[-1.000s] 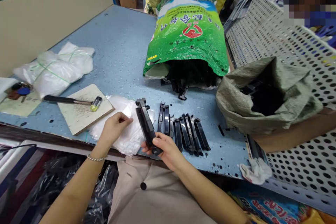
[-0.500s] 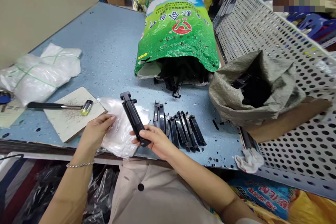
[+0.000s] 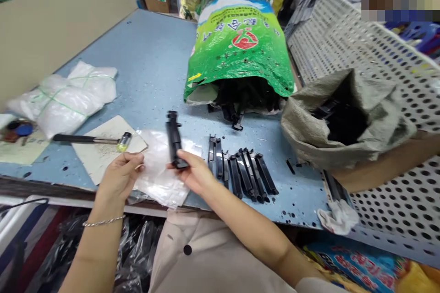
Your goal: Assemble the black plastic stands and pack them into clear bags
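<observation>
My right hand [image 3: 195, 171] is wrapped round the lower end of a long black plastic part [image 3: 174, 139], which stands nearly upright over a stack of clear plastic bags [image 3: 160, 169]. At the stack's left edge, my left hand [image 3: 123, 175] has thumb and fingers pressed together; whatever is between them is too small to make out. Right of my right hand, several similar black plastic parts [image 3: 245, 174] lie side by side on the blue table [image 3: 151, 64].
A green printed sack [image 3: 240, 55] opens toward me with black parts inside. To its right sits a grey sack [image 3: 309, 146] against a white perforated basket [image 3: 385, 201]. At left lie a hammer [image 3: 77, 139], a pale board [image 3: 99, 158] and a tied plastic bundle [image 3: 75, 96].
The black part has turned more upright in my right hand. My left hand has lowered slightly, its fingers still pressed together. The whole view has shifted a little.
</observation>
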`<state>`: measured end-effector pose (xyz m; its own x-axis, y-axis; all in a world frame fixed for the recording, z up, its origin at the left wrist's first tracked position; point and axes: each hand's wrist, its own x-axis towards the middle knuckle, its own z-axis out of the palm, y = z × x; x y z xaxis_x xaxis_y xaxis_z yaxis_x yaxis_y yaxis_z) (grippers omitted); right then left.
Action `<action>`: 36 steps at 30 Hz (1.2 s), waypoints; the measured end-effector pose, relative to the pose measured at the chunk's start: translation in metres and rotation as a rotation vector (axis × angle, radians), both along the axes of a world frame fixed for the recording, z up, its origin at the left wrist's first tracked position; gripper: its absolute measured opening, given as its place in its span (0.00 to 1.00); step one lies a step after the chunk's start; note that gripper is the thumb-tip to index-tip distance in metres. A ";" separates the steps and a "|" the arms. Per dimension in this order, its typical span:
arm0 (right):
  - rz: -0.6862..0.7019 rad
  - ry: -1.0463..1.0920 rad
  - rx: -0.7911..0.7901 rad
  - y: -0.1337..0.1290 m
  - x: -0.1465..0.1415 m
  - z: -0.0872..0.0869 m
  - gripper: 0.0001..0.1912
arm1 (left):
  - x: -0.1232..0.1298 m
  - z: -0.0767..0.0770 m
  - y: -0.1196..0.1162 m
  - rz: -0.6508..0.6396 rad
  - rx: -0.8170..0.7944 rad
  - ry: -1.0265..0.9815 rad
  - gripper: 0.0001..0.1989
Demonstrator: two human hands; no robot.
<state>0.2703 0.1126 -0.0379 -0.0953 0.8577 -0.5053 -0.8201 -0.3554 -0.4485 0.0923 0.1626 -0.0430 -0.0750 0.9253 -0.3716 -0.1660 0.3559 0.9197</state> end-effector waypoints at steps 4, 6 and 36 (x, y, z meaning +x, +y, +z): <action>-0.131 -0.072 0.052 -0.005 0.014 0.007 0.16 | 0.007 0.000 -0.009 0.076 0.222 0.144 0.16; -0.060 -0.072 0.124 -0.004 0.010 0.012 0.15 | 0.014 0.001 -0.013 0.037 0.341 0.256 0.14; 0.465 0.283 -0.143 -0.058 0.025 -0.007 0.20 | -0.001 0.014 -0.045 -0.520 0.920 1.104 0.28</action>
